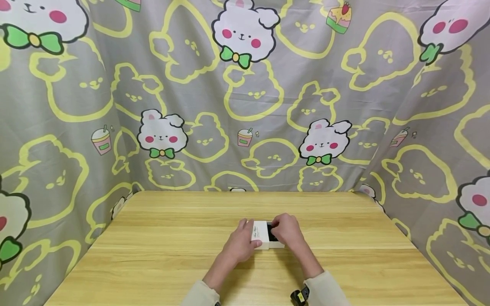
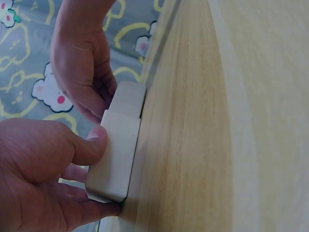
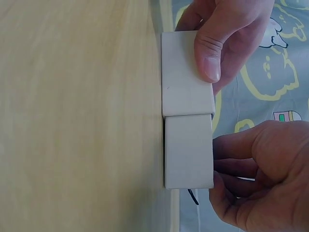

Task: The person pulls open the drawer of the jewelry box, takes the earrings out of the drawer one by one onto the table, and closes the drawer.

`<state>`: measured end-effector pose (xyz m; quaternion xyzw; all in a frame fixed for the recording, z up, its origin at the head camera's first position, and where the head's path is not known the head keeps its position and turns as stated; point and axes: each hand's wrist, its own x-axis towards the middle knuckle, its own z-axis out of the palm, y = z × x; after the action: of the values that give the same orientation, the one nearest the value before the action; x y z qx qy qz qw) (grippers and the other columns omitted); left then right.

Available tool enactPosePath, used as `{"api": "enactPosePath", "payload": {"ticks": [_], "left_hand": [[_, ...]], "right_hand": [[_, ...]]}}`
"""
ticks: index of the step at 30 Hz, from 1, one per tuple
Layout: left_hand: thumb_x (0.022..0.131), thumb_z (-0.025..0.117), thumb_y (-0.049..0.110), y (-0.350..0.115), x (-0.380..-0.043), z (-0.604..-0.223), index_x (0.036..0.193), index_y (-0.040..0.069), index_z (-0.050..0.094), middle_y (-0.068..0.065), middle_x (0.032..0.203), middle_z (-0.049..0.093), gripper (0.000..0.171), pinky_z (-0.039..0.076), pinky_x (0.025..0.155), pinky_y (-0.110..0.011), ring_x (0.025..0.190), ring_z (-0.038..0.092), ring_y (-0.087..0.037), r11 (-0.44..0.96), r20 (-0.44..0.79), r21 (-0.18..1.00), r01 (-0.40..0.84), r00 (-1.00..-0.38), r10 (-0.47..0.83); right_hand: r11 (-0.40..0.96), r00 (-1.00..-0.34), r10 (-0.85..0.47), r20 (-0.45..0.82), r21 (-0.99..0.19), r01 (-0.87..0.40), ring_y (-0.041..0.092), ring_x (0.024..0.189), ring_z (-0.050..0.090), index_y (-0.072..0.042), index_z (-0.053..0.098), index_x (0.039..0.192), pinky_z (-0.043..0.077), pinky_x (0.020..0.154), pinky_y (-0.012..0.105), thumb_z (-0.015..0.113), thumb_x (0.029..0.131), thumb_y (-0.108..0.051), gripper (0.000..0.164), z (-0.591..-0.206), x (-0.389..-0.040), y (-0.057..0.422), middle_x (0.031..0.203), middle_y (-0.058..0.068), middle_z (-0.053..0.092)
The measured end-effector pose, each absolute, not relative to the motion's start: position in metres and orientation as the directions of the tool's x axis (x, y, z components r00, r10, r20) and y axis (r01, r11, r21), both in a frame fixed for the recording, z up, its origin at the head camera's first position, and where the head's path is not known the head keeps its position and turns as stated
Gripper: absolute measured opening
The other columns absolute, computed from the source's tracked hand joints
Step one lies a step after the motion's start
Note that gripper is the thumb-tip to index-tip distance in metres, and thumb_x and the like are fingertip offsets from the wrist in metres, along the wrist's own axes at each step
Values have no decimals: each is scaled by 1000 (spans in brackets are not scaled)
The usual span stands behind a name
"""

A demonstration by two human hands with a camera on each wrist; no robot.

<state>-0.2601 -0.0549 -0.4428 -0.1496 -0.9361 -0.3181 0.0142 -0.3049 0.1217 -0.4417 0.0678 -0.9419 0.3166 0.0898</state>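
A white slide-out box (image 1: 260, 229) with dark lettering on its top lies on the table, its inner tray (image 3: 189, 152) drawn partway out of the sleeve (image 3: 186, 72) toward the right. Something black (image 1: 272, 233) fills the tray, and a thin black cord (image 3: 193, 196) pokes past the tray's end. My left hand (image 1: 239, 243) grips the sleeve, thumb (image 2: 98, 144) on the near side and fingers round the far end. Over the open tray my right hand (image 1: 287, 230) curls its fingers down to the black contents; its fingertips are partly hidden, so I cannot tell what they pinch.
The light wood table (image 1: 160, 229) stretches out around the box. Grey curtains (image 1: 206, 97) with rabbit and yellow outline prints hang behind the table and along both sides. A black device (image 1: 299, 296) is strapped at the right wrist.
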Motion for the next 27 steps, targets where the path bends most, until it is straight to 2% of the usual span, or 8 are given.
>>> {"api": "enactPosePath", "payload": {"ticks": [20, 27], "left_hand": [[96, 71, 23, -55, -262, -446, 150, -8, 40, -29, 154, 38, 70, 50, 101, -54, 122, 58, -47, 758, 141, 575, 306, -951, 277], [95, 71, 23, -55, -262, -446, 150, -8, 40, -29, 154, 38, 70, 49, 102, -55, 123, 57, -48, 759, 142, 576, 305, -951, 275]], "right_hand": [[811, -976, -70, 209, -558, -177, 30, 88, 71, -4, 81, 83, 59, 70, 37, 69, 70, 6, 20, -437, -301, 120, 87, 10, 78], [812, -978, -68, 197, -559, -170, 26, 85, 70, -5, 80, 80, 57, 66, 34, 69, 72, 7, 18, -435, -300, 120, 86, 9, 77]]}}
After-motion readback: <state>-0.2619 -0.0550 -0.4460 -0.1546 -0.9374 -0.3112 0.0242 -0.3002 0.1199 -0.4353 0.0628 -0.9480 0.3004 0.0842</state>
